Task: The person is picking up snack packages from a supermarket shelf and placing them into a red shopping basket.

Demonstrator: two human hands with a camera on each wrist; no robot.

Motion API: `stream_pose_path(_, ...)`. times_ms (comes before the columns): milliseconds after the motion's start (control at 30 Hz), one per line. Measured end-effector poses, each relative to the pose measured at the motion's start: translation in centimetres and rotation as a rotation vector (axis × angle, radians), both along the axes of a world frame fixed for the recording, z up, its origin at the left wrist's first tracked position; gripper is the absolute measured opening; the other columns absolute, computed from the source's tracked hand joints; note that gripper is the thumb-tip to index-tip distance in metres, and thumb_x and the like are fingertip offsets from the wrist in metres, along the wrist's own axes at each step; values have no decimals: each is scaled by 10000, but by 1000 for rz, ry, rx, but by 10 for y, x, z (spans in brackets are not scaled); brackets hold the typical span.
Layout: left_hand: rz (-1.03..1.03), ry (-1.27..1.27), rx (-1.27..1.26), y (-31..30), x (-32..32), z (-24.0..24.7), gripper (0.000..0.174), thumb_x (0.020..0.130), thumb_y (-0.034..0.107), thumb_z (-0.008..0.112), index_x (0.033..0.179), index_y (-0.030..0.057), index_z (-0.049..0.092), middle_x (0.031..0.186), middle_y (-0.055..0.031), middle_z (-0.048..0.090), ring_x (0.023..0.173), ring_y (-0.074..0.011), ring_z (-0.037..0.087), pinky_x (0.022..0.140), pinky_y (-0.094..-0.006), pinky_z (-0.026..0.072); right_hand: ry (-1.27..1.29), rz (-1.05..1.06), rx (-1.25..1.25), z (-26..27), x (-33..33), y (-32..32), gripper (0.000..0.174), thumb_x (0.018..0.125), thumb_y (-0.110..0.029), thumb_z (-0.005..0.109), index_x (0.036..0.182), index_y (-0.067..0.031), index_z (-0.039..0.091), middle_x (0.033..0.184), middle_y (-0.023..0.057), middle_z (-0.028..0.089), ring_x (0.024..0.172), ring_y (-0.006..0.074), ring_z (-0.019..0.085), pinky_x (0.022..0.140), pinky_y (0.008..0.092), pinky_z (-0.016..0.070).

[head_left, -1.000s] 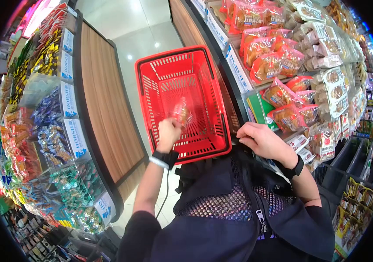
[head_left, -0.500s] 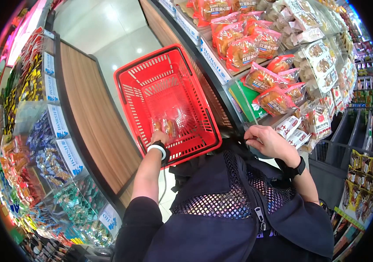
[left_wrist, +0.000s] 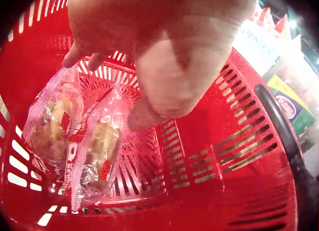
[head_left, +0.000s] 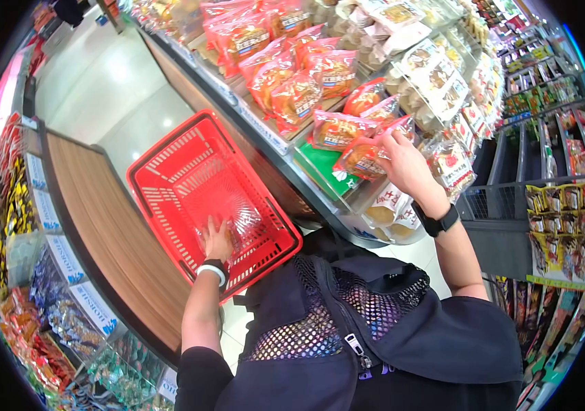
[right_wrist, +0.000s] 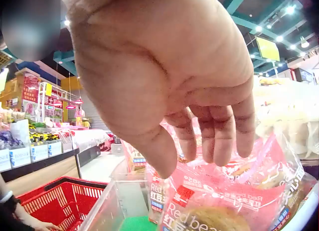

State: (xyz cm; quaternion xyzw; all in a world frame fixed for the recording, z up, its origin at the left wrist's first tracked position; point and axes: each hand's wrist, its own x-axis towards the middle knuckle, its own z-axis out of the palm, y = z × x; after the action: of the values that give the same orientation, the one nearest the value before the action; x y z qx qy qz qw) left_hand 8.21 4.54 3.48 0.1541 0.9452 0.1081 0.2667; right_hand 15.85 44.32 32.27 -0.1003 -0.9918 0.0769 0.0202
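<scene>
My left hand [head_left: 217, 241] is inside the red shopping basket [head_left: 237, 179], fingers spread. In the left wrist view two clear, pink-edged bread packs, a left one [left_wrist: 54, 126] and a right one [left_wrist: 102, 144], stand side by side in the basket, just below the fingertips. The right hand [head_left: 402, 161] reaches over the display bin to a pink-and-clear packet of red bean bread [head_left: 361, 159]. In the right wrist view its thumb [right_wrist: 162, 158] stays apart from the fingers, which point down at the top edges of several such packets.
More red bean bread packets [head_left: 296, 96] fill the shelf beyond, beside a green card [head_left: 325, 171] in the bin. White-labelled packs [head_left: 385, 207] lie nearer me. A wood-panelled candy counter [head_left: 93, 198] borders the aisle on the left.
My left hand went lower into the basket and let go of the bread packet it held. The right hand moved from the shelf's near corner to the bread packets. The view turned right.
</scene>
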Motion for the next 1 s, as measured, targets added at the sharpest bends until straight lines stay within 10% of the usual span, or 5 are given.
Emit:
stream_pose_path(233,-139,-221,-151,-17,-1,-33,525,845,356,478,1353,267,379,1487,-157,121,1342,-451,104,1058,-564,205,-103,28,85,-35,-4,36,310,676,-128,702,933,-28,561,936,177,567,909,340,570,778,413,478)
stream_pose_path(533,151,-15,149,8,-8,11,304,764,187,591,1050,87,616,1298,-276,347,1065,-413,502,903,-440,437,-102,-64,-11,-25,-10,28,152,728,-157,656,785,-50,564,768,143,627,747,349,619,621,445,492)
stream_pose_path(767,161,-57,278,26,-6,15,413,694,200,684,1087,111,595,1269,-234,399,1152,-366,459,951,-391,423,-197,47,178,-42,-17,41,103,729,-135,596,809,-70,601,795,131,633,756,314,635,625,424,512)
stream_pose_path(1000,175,-98,636,35,6,78,334,731,87,666,1056,50,600,1077,-173,550,910,-269,613,783,-344,506,-53,143,309,25,-15,-2,84,751,-84,516,814,-64,568,852,99,599,830,264,605,632,394,504)
